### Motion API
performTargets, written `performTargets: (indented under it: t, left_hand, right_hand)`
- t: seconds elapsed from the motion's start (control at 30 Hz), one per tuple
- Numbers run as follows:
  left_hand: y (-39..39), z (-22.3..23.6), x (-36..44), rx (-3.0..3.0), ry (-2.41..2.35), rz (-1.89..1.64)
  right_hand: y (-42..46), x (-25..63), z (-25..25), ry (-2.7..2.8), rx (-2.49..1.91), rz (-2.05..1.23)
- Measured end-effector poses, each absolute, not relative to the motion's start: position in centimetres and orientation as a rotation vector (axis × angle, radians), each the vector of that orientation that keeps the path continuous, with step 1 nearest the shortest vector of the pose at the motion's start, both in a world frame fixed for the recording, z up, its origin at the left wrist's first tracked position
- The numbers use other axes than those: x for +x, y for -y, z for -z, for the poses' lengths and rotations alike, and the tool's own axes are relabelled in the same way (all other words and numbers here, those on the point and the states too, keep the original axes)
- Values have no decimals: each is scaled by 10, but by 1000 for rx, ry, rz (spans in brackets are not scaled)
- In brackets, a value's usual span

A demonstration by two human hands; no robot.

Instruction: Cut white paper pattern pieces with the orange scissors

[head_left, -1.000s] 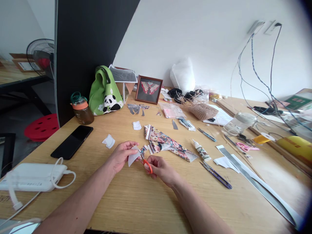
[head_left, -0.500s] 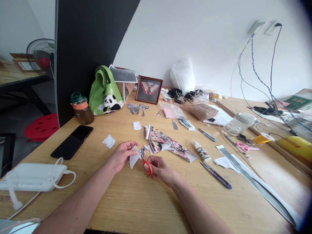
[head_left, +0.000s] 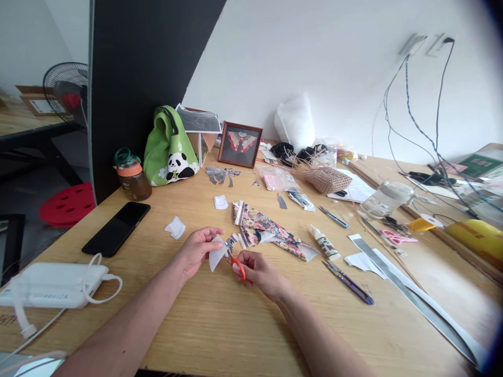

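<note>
My left hand [head_left: 199, 251] pinches a small white piece [head_left: 216, 255] that has a patterned scrap [head_left: 231, 241] along its far edge; whether it is paper or backed cloth I cannot tell. In my right hand [head_left: 255, 269] are orange-handled scissors [head_left: 239, 268], their blades at the right edge of that piece. Just beyond both hands lies a folded strip of floral fabric [head_left: 271, 230], its pale underside partly showing. Two small white cut pieces rest farther left, one [head_left: 175, 228] near my left hand and another [head_left: 220, 202] behind it.
Right of my hands lie a glue bottle [head_left: 325, 243] and purple thread snips [head_left: 349, 283]. A long grey strip [head_left: 412, 296] runs along the right side. At left are a black phone [head_left: 117, 229], a white power bank [head_left: 58, 285] and a drink bottle [head_left: 133, 180]. A framed piece [head_left: 240, 144] stands behind.
</note>
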State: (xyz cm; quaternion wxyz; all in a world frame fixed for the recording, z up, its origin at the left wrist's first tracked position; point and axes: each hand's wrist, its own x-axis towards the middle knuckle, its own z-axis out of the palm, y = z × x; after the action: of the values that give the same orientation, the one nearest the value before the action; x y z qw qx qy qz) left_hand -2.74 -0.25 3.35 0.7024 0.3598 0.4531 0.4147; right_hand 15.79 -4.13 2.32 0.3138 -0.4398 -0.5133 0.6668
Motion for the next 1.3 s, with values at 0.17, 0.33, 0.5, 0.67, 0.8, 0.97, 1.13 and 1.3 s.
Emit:
performTargets:
  t: [0.17, 0.33, 0.5, 0.67, 0.8, 0.97, 1.13, 1.3]
  left_hand:
    - [1, -33, -28, 799, -1009, -923]
    - [2, -34, -27, 802, -1017, -925]
    - [3, -34, -27, 801, -1012, -918]
    - [3, -35, -26, 796, -1006, -913]
    - [2, -34, -26, 795, -999, -918]
    - [2, -33, -26, 786, -1000, -919]
    - [3, -31, -27, 795, -994, -918]
    - [3, -34, -27, 800, -999, -909]
  right_hand:
    - [41, 158, -22, 1381, -1159, -1733]
    - [41, 159, -19, 1373, -1146, -1747]
    - [41, 159, -17, 1365, -1134, -1765]
    - [41, 159, -18, 1367, -1134, -1774]
    - [41, 158, -19, 1383, -1133, -1752]
    - [41, 156, -21, 1396, -1152, -1720]
    - [41, 157, -21, 1390, -1159, -1713]
    - [41, 157, -20, 1380, -1158, -1712]
